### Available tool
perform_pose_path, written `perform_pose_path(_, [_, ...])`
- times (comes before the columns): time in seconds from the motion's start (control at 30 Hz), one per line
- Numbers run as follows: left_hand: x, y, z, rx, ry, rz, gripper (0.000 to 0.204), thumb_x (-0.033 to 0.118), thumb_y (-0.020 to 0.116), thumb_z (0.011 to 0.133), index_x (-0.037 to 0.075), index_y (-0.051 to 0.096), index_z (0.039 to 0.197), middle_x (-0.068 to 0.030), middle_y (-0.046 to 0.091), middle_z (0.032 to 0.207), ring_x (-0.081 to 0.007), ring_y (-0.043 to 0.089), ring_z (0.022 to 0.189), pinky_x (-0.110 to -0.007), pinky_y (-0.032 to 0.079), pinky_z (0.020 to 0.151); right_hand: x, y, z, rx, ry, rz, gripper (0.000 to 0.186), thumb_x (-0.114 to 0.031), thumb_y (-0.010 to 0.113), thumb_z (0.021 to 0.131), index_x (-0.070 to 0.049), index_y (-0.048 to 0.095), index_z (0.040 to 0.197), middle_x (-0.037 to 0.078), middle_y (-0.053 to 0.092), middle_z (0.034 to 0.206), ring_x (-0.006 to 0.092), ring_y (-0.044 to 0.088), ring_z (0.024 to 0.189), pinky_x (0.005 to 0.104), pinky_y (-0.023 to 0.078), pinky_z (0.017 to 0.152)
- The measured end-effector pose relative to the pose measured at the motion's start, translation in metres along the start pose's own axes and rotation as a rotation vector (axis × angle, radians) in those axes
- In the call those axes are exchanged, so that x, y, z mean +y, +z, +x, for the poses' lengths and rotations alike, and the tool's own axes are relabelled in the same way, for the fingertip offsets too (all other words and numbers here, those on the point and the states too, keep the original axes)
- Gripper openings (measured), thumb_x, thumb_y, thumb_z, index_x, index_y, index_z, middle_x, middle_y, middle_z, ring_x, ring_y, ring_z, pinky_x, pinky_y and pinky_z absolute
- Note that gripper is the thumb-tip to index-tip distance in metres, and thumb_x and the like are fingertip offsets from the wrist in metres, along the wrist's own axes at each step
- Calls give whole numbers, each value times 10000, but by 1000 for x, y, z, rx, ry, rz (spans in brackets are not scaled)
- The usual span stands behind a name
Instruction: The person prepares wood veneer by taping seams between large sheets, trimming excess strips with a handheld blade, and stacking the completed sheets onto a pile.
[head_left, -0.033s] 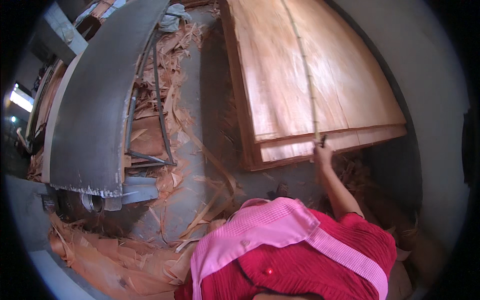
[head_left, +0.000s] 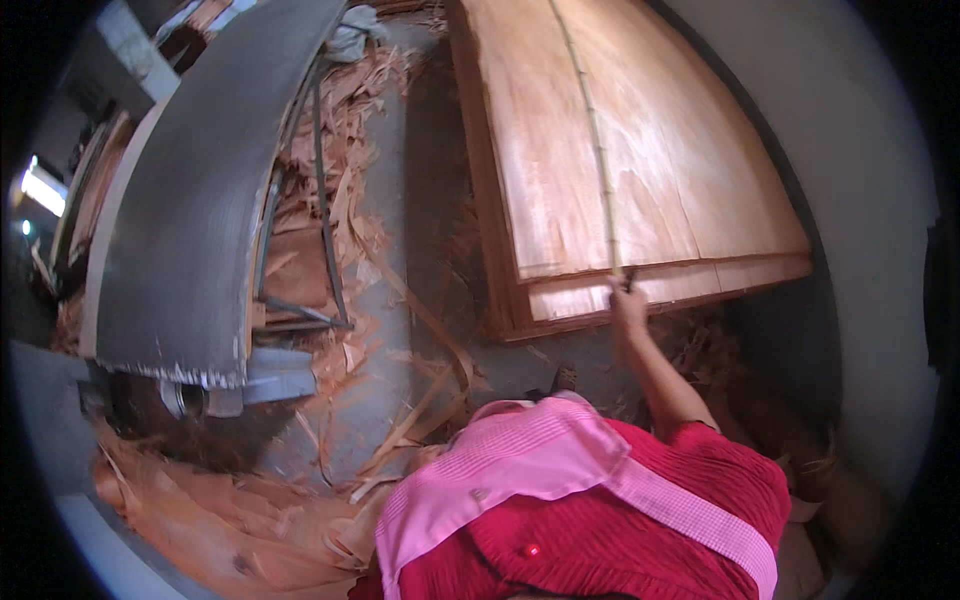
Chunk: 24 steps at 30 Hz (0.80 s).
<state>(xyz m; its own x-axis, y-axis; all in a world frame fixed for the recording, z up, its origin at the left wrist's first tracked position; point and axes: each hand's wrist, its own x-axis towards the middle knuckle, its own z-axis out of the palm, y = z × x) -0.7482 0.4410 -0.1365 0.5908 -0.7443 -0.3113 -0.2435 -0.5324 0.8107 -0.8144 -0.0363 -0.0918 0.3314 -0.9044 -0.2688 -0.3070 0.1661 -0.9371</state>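
Observation:
My right hand (head_left: 627,303) is closed round the near end of a long, thin bamboo stick (head_left: 603,165). A small dark thing, too small to name, shows at its fingertips. The stick stretches away over a stack of wide, reddish-brown wood veneer sheets (head_left: 690,180) and passes out at the top of the view. My hand is over the stack's near edge, where a lower sheet (head_left: 570,300) sticks out towards me. My left hand is out of view.
A long dark-topped table (head_left: 185,220) stands on the left, with a metal frame (head_left: 325,200) along its side. Veneer scraps (head_left: 350,230) litter the grey floor between table and stack. More torn veneer (head_left: 220,520) lies at the lower left. A pale wall (head_left: 840,150) rises on the right.
My right hand and the near part of the bamboo stick have shifted a little to the left over the stack. The hand keeps its hold.

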Motion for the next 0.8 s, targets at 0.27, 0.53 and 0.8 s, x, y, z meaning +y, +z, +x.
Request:
perform_pose_path(0.27, [-57,-120,-171,534,-381,62,117,76,452,745,79,569,736,-133,577,704,-294,571,698,-380,434,609,-80,268,-172,-519,58,237,200,-263,595,786,-131,482,687,-27,454,552,70,407,428,224,321,380])
perform_pose_path(0.53, [-203,-228,-341,1032,-613,-60,159,70,426,754,56,579,794,-91,571,718,-200,543,681,-327,430,624,-132,484,-278,-858,72,214,223,-221,603,788,-107,464,657,12,448,529,103,382,391,240,312,361])
perform_pose_path(0.8, [-235,-155,-505,844,-1418,-114,172,89,431,769,64,597,806,-99,587,779,-216,564,704,-338,446,634,-135,649,-384,-856,162,213,191,-239,573,811,-74,493,754,-6,424,502,92,368,362,234,309,354])
